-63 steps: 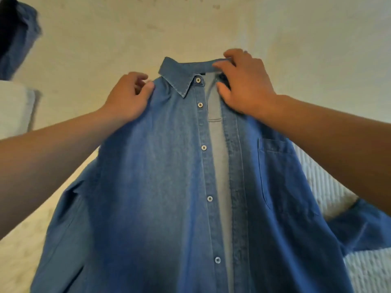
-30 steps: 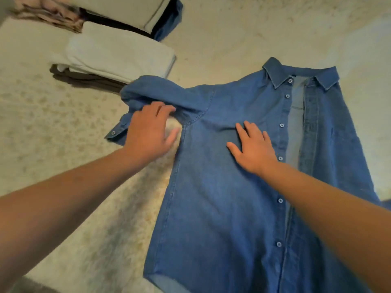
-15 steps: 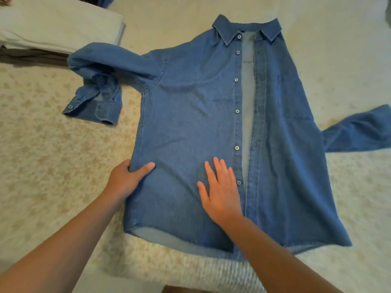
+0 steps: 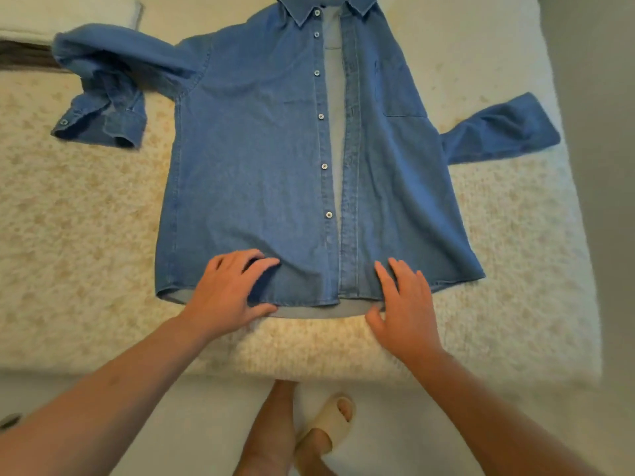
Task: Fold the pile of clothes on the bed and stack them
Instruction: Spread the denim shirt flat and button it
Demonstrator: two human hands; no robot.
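Both hands, left [image 4: 231,293] and right [image 4: 405,305], press flat, holding nothing, on the hem of the blue denim button-up shirt [image 4: 254,159] spread unfolded on the cream bed [image 4: 68,242]; folded clothes [image 4: 51,15] already stacked beyond.

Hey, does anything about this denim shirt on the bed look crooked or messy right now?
Yes. The denim shirt lies flat, front up and unbuttoned, but its sleeve near the folded stack is bunched and doubled back on itself, cuff crumpled. The other sleeve lies straighter, reaching toward the bed edge.
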